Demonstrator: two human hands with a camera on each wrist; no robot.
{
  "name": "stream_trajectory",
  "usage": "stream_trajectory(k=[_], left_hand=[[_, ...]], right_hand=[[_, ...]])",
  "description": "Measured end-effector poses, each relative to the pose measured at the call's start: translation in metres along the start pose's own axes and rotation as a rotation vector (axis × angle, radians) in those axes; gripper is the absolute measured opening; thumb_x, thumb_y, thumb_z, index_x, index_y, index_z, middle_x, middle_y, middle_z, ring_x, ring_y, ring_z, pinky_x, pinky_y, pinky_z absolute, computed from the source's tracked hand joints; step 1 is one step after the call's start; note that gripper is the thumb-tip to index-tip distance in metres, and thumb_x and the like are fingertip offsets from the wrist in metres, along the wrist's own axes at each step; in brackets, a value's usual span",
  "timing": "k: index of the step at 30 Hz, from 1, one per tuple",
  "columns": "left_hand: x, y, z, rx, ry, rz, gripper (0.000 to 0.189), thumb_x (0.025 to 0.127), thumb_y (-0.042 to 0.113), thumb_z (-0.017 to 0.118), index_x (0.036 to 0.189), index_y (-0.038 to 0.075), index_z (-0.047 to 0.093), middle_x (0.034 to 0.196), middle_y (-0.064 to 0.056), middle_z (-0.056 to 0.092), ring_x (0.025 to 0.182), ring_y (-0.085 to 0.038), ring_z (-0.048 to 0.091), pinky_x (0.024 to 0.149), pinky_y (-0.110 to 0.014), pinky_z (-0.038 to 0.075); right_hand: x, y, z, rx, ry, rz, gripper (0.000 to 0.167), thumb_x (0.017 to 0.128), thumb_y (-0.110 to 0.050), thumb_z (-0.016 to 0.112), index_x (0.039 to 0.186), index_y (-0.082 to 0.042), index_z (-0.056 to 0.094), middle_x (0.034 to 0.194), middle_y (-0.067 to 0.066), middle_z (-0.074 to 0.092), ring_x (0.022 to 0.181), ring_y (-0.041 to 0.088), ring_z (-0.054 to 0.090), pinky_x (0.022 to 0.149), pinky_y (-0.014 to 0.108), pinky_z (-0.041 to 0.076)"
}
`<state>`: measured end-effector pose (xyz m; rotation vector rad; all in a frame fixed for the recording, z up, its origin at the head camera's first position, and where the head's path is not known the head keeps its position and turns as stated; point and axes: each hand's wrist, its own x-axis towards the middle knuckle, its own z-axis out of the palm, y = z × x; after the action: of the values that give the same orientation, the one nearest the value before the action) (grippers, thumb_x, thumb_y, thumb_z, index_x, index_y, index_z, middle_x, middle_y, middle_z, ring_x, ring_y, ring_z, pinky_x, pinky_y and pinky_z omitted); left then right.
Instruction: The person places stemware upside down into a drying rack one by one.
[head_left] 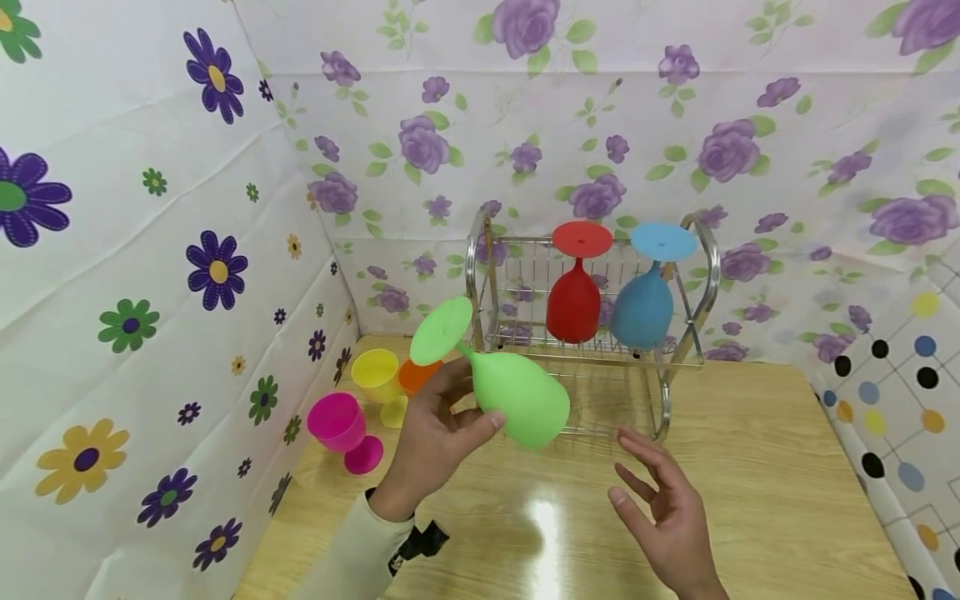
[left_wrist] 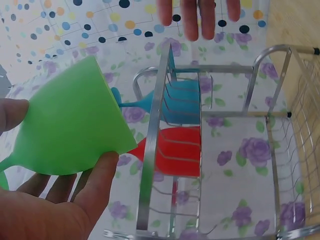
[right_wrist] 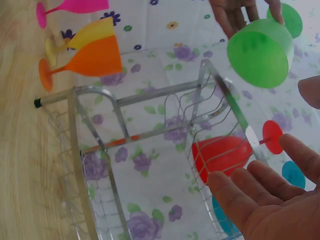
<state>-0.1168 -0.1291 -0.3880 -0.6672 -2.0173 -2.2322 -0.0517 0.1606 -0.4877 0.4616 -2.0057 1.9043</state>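
Observation:
My left hand (head_left: 442, 433) grips a light green plastic goblet (head_left: 521, 396), tilted with its foot up to the left and its rim down to the right. In the left wrist view, fingers and thumb lie around the green bowl. My right hand (head_left: 667, 508) is held in front of the rack's right side, fingers loosely spread, holding nothing. On the upper tier of the metal dish rack (head_left: 705, 308), a red goblet (head_left: 574, 304) and a blue goblet (head_left: 642, 308) stand upside down side by side, feet up.
Left of the rack, a pink goblet (head_left: 336, 423), a yellow goblet (head_left: 375, 375) and an orange goblet (right_wrist: 95, 57) stand upright on the wooden table (head_left: 780, 467). The left hand partly hides the orange one in the head view. Flowered cloth (head_left: 450, 75) hangs behind.

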Motion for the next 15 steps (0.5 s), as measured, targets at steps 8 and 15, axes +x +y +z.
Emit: stream_trajectory(k=[8, 15], left_hand=[[0.029, 0.018, -0.008, 0.123, 0.027, 0.016, 0.061, 0.09, 0.005, 0.079, 0.147, 0.012, 0.059, 0.145, -0.009, 0.061, 0.128, -0.027, 0.066, 0.096, -0.04, 0.063], [0.058, 0.022, -0.014, 0.217, 0.059, 0.034, 0.063, 0.09, 0.013, 0.082, 0.149, 0.015, 0.059, 0.146, -0.006, 0.062, 0.129, -0.029, 0.065, 0.097, -0.038, 0.063]], right_hand=[[0.008, 0.022, -0.016, -0.335, 0.056, 0.17, 0.052, 0.099, -0.007, 0.074, 0.148, -0.015, 0.058, 0.151, 0.004, 0.055, 0.131, 0.004, 0.052, 0.101, 0.016, 0.055], [0.014, 0.05, -0.034, -0.558, 0.125, 0.243, 0.048, 0.1, -0.017, 0.075, 0.146, -0.01, 0.06, 0.144, 0.012, 0.059, 0.129, 0.023, 0.058, 0.095, 0.03, 0.062]])
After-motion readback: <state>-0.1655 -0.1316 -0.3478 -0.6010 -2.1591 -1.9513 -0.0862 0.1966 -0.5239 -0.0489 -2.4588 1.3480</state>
